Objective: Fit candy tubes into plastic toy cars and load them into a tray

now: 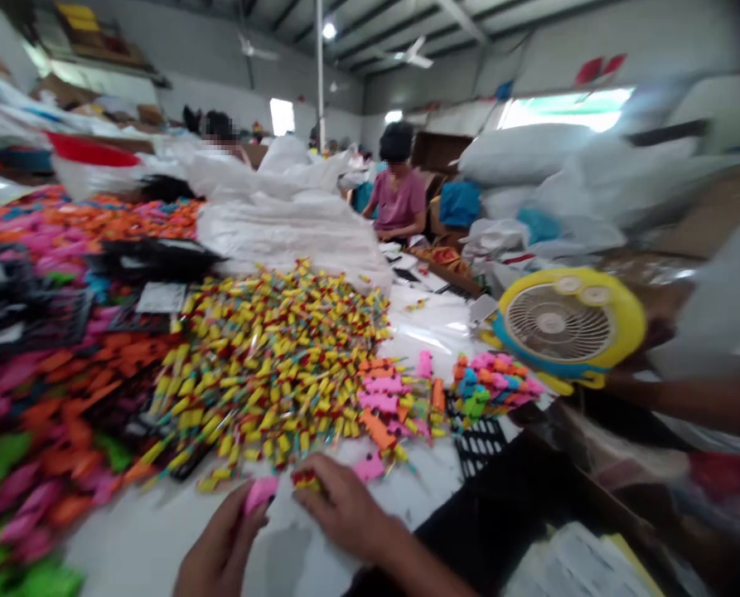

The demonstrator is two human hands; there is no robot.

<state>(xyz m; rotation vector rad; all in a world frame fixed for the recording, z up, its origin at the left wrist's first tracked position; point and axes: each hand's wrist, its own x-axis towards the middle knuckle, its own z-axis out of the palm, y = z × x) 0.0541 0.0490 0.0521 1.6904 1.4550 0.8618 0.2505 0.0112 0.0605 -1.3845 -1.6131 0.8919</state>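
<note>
My left hand (220, 535) is closed on a pink plastic piece (261, 494), pinched between thumb and fingers. A short way to its right, my right hand (348, 507) pinches a small yellow-and-red plastic piece (307, 481), partly hidden by the fingers. The two pieces are close but apart, low over the white tabletop (282, 555). Just beyond lies a big heap of small yellow pieces (270, 356) with red and teal parts. Beside that heap on the right are several pink and orange pieces (379, 402).
Mixed pink, orange and green pieces (65, 439) cover the table's left side. To the right stand a black basket (478, 448), a bundle of colourful pieces (490, 381) and a yellow-and-blue fan (559, 319). Another person's arm (686, 402) reaches in by the fan. A person (399, 199) sits farther back.
</note>
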